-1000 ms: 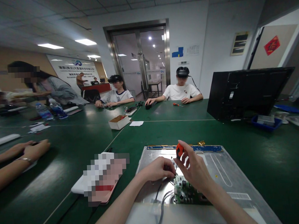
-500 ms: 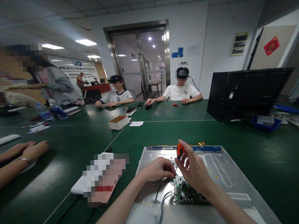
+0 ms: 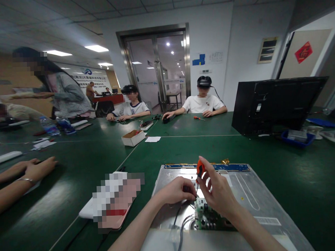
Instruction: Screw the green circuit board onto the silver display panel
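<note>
Head view. Wall sign (image 3: 96, 77) at the back left: blue swirl logo above dark Chinese characters, the end of the top line reading 大数据科技有限公司; smaller lines too fine to read. Glass doors (image 3: 158, 72) carry small blue marks, lettering illegible. Red diamond poster (image 3: 303, 52), far right, bears a character I cannot make out. White label (image 3: 267, 221) on the metal panel (image 3: 269, 200): print too small. Bottle (image 3: 49, 126) at left, blue label, unreadable.

Screwdriver (image 3: 200, 169) with orange-and-black handle stands steeply over the panel, just above the upper left corner of the green circuit board (image 3: 210, 217). Handle up, shaft down; long axis near upright, top leaning slightly right. Tip hidden near the board edge.

Right hand (image 3: 220, 193): fingers closed around the handle. Left hand (image 3: 180, 190): fingers narrow, drawn together beside the lower shaft; cannot tell whether they pinch it or something small.

Panel lies flat on the green tabletop (image 3: 184, 148), blue strip board (image 3: 207, 167) along its far edge. Grey cable (image 3: 181, 231) runs from beside the circuit board toward the wearer. Pink phone (image 3: 131, 192) lies left of the panel, well apart from the screwdriver.
</note>
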Tool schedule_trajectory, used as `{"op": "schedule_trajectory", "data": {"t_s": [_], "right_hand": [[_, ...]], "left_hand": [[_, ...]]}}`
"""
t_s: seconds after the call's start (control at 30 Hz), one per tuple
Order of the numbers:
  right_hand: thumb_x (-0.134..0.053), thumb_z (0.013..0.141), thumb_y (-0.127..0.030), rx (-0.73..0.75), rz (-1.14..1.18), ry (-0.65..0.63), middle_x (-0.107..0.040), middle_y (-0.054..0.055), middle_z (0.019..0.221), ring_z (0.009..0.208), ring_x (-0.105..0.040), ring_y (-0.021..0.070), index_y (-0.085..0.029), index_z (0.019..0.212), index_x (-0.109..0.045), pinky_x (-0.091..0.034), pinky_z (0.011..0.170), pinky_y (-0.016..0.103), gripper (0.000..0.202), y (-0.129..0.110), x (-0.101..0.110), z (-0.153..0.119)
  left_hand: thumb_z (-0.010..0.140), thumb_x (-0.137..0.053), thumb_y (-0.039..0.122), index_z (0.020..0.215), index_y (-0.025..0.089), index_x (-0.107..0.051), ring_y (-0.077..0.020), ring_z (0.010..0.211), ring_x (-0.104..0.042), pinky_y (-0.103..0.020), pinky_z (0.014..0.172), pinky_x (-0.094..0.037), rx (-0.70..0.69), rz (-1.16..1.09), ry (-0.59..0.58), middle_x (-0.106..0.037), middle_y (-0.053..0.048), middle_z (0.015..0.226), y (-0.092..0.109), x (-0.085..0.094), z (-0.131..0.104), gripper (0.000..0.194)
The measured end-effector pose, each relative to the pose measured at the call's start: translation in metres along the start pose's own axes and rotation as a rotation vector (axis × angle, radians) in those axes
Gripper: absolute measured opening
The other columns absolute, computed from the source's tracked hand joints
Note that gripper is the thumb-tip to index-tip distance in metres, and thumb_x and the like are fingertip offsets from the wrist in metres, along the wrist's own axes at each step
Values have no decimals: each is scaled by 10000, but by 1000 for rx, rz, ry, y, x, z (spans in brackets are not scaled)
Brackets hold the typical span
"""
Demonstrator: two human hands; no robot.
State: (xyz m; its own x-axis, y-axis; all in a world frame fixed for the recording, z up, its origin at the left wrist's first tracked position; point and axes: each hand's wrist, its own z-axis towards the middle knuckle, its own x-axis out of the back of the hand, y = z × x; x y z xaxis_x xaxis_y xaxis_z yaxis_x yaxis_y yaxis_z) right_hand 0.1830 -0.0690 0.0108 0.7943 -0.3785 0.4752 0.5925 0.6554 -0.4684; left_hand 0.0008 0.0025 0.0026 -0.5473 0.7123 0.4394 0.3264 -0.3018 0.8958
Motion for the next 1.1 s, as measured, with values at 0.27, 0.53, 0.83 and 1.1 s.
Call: {"op": "schedule_trajectory", "data": {"t_s": [0.27, 0.53, 0.83, 1.1], "right_hand": [[-477, 949, -184, 24, -54, 54, -617, -31, 710, 467, -565, 139, -231, 1498, -257, -419, 433, 229, 593, 0, -1, 2], [-486, 969, -223, 12, -24, 30, -635, -7, 769, 506, -576, 137, -241, 1495, -301, -450, 455, 239, 558, 2, -2, 0], [-449, 950, -171, 1, 10, 10, -628, 1, 779, 490, -561, 134, -238, 1517, -260, -433, 439, 236, 601, -1, 0, 0], [-495, 970, -210, 29, -42, 67, -588, -27, 744, 490, -549, 132, -250, 1478, -313, -425, 443, 230, 542, 1, -1, 1]], "left_hand": [[693, -724, 122, 733, 177, -764, -143, 644, -563, -222, 620, -439, 3, 7, 1, -676, 28, 666, 1, 0, 0, 78], [699, -736, 129, 716, 175, -749, -145, 648, -569, -229, 638, -445, 7, -2, -4, -664, 30, 661, 0, 0, 0, 50], [706, -729, 108, 754, 175, -759, -140, 646, -563, -224, 631, -441, 4, -3, -3, -665, 34, 672, 2, 0, -1, 88], [704, -742, 111, 735, 168, -746, -145, 644, -567, -242, 664, -448, -2, -10, -2, -645, 35, 657, 0, 0, -1, 66]]}}
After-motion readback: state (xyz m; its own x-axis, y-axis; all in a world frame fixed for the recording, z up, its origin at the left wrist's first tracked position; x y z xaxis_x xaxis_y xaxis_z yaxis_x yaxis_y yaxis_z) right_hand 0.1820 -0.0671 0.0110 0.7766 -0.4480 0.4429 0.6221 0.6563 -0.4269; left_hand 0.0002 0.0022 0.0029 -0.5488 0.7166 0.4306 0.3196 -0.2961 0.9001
